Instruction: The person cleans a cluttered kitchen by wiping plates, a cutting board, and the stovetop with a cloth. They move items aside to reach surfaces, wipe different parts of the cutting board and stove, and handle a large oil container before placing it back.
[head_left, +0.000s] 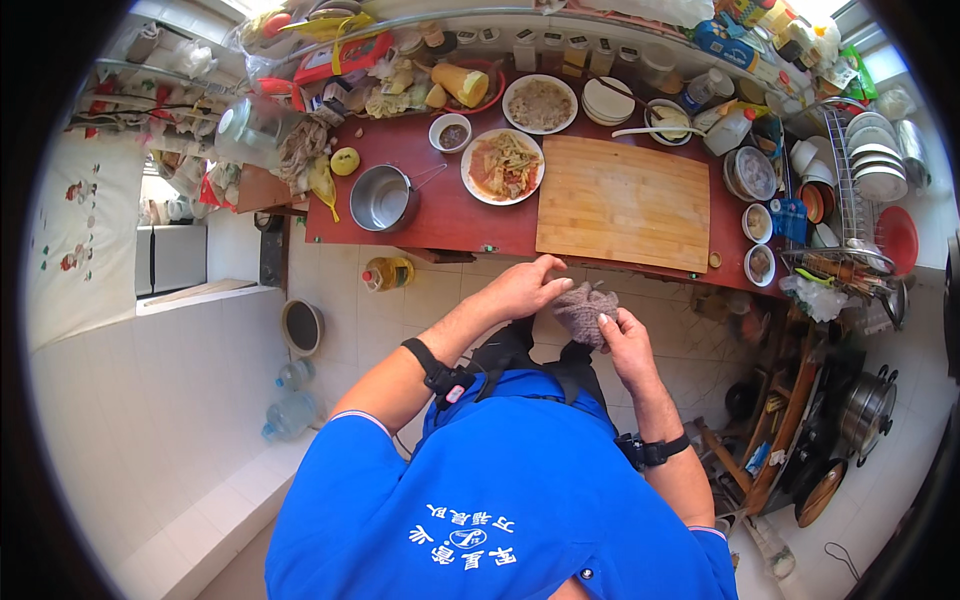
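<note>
My right hand (628, 346) grips a greyish-brown knitted cloth (583, 311), bunched up, with the thumb on top. It is held in the air just off the front edge of the red table (450, 229). My left hand (529, 288) is at the cloth's left side, its thumb and forefinger apart; whether the thumb touches the cloth is not clear. Right beyond both hands, a wooden cutting board (622, 202) lies on the table, reaching its front edge. A plate of cooked food (502, 166) stands left of the board.
A steel saucepan (380, 198) and a yellow-green fruit (345, 161) stand at the table's left. Small bowls (759, 265) and a dish rack (847, 180) line the right side. On the floor are an oil bottle (388, 274) and a bin (303, 328). Pots (868, 409) stand low at right.
</note>
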